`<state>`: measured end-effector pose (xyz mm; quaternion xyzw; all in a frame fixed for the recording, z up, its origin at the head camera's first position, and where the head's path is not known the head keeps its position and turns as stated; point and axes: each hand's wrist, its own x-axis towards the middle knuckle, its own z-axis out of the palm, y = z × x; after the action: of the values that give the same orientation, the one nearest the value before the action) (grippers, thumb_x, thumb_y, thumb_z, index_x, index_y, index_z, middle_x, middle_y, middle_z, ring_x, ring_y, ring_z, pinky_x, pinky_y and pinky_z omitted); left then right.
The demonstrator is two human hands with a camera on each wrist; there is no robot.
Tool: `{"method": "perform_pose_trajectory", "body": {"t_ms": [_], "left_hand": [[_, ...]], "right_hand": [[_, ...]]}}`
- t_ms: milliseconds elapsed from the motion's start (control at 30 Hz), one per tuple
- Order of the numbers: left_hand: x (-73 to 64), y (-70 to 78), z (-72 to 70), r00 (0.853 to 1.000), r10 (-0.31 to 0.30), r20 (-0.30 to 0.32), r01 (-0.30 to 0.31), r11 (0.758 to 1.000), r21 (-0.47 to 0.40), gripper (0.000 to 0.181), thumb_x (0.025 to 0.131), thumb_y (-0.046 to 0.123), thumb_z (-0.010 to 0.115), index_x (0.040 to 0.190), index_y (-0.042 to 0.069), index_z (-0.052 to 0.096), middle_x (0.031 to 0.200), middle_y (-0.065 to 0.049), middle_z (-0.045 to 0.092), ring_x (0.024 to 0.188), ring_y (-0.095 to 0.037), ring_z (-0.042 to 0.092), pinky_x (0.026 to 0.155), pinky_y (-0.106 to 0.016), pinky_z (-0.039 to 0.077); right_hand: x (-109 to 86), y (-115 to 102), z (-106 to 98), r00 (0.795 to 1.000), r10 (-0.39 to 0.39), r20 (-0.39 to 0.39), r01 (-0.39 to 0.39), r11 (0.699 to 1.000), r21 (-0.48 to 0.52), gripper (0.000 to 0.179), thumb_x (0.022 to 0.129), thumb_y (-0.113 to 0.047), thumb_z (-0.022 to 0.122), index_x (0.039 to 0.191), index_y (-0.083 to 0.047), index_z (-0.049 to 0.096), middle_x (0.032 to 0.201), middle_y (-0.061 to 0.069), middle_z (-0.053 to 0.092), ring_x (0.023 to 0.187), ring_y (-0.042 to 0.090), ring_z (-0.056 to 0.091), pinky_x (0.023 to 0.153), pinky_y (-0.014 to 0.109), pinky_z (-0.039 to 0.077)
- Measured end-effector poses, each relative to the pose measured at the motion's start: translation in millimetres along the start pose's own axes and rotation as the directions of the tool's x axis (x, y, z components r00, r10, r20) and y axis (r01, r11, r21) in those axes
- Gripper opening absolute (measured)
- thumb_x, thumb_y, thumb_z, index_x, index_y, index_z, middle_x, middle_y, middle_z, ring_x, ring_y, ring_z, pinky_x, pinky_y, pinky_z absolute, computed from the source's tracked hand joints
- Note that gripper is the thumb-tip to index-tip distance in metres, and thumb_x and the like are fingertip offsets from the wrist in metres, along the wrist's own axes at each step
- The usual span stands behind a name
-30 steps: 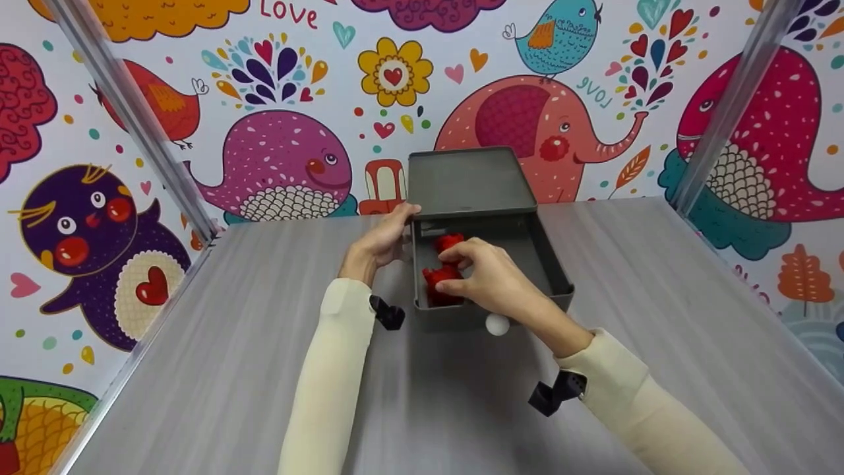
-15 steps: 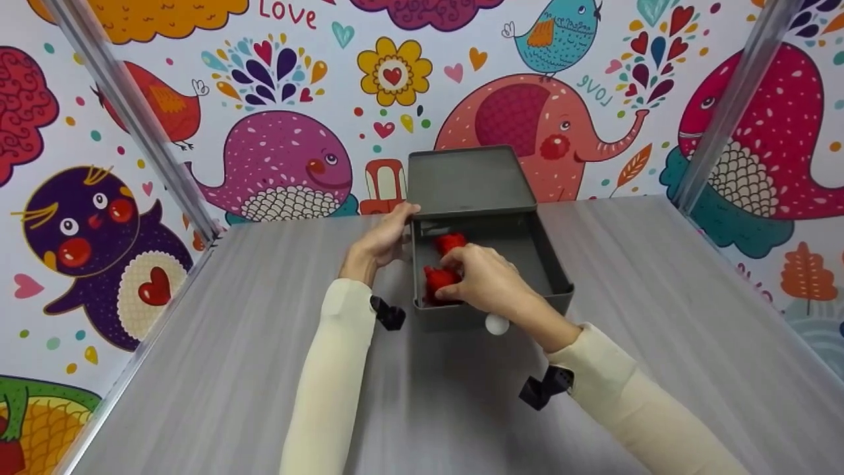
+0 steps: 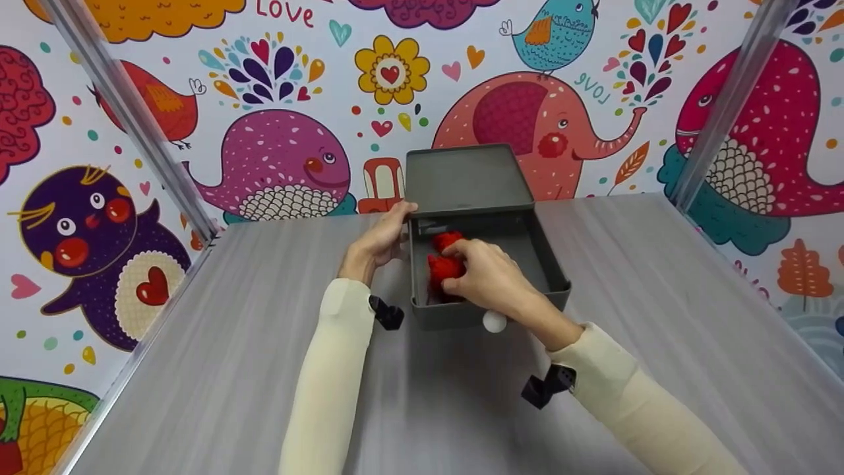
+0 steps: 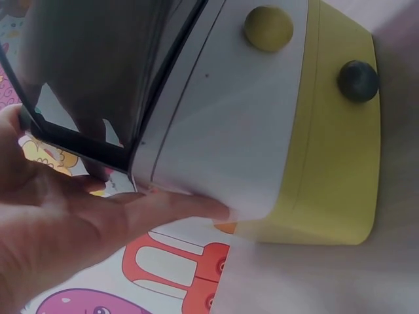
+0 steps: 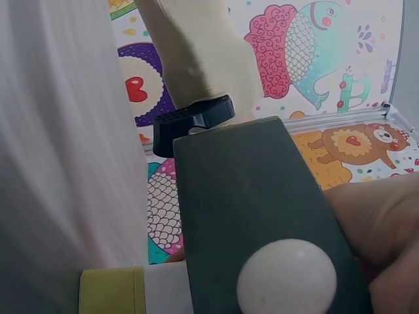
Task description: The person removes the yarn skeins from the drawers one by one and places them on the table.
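Observation:
A dark grey-green box stands on the table with its hinged lid raised at the back. Inside, along the left wall, are two lumpy red objects. My right hand reaches over the front edge and pinches the nearer red object between thumb and fingers. The farther red object lies just beyond, partly behind the fingers. My left hand rests at the back left corner, where the lid meets the box. In the left wrist view, a straight digit lies along the box's white side.
A white round knob sticks out from the box's front. The box's left side is white and yellow, with a yellow knob and a dark knob. The grey table meets cartoon-printed walls, with metal posts at the corners.
My right hand draws slightly up and to the left inside the box, and the nearer red object rises and tilts with it. My left hand keeps its place at the lid corner.

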<state>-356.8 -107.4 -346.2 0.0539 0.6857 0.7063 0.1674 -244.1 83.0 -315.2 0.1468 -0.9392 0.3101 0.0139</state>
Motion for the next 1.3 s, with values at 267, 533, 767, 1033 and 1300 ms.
{"method": "perform_pose_trajectory", "body": {"t_ms": [267, 533, 767, 1033, 1300], "left_hand": [[-0.2, 0.1, 0.2, 1.0, -0.001, -0.024, 0.002, 1.0, 0.03, 0.033, 0.107, 0.038, 0.035, 0.132, 0.017, 0.038, 0.121, -0.01, 0.051, 0.104, -0.026, 0.06, 0.1, -0.061, 0.046], [-0.2, 0.2, 0.6, 1.0, -0.005, -0.014, 0.005, 1.0, 0.018, 0.041, 0.108, 0.038, 0.031, 0.142, 0.016, 0.033, 0.136, -0.018, 0.047, 0.098, -0.023, 0.059, 0.1, -0.061, 0.046], [0.9, -1.7, -0.3, 1.0, -0.009, -0.018, 0.009, 1.0, 0.019, 0.038, 0.107, 0.037, 0.034, 0.139, 0.017, 0.033, 0.128, -0.01, 0.049, 0.102, -0.024, 0.06, 0.084, -0.047, 0.052], [0.2, -3.8, -0.9, 1.0, 0.008, -0.009, -0.008, 0.999, 0.032, 0.029, 0.105, 0.036, 0.035, 0.128, 0.019, 0.036, 0.109, -0.006, 0.057, 0.084, -0.015, 0.064, 0.073, -0.039, 0.055], [0.6, -3.2, -1.1, 1.0, 0.011, -0.009, -0.011, 1.0, 0.017, 0.033, 0.105, 0.037, 0.037, 0.131, 0.018, 0.036, 0.104, -0.007, 0.058, 0.082, -0.015, 0.063, 0.07, -0.037, 0.054]], "right_hand": [[-5.9, 6.1, -19.1, 1.0, 0.001, -0.018, 0.001, 0.998, 0.063, 0.048, 0.087, -0.014, 0.071, 0.133, -0.011, 0.061, 0.127, 0.015, 0.062, 0.104, 0.029, 0.06, 0.091, 0.044, 0.057], [-11.1, 18.6, -40.6, 0.989, -0.055, -0.14, 0.061, 0.997, 0.042, 0.051, 0.086, -0.011, 0.07, 0.136, -0.011, 0.059, 0.129, 0.016, 0.059, 0.107, 0.031, 0.057, 0.09, 0.047, 0.056], [-10.1, 37.1, -59.1, 0.972, -0.062, -0.228, 0.075, 0.996, 0.047, 0.054, 0.085, -0.008, 0.07, 0.137, -0.004, 0.054, 0.13, 0.019, 0.058, 0.109, 0.033, 0.056, 0.093, 0.05, 0.055], [-13.8, 56.2, -68.7, 0.947, -0.079, -0.311, 0.089, 0.996, 0.017, 0.052, 0.084, -0.005, 0.07, 0.133, -0.001, 0.051, 0.124, 0.022, 0.058, 0.098, 0.031, 0.056, 0.086, 0.047, 0.056], [-2.8, 89.1, -78.1, 0.923, -0.071, -0.377, 0.085, 0.996, 0.021, 0.049, 0.086, -0.006, 0.069, 0.13, 0.0, 0.05, 0.125, 0.022, 0.057, 0.107, 0.034, 0.055, 0.09, 0.052, 0.055]]}}
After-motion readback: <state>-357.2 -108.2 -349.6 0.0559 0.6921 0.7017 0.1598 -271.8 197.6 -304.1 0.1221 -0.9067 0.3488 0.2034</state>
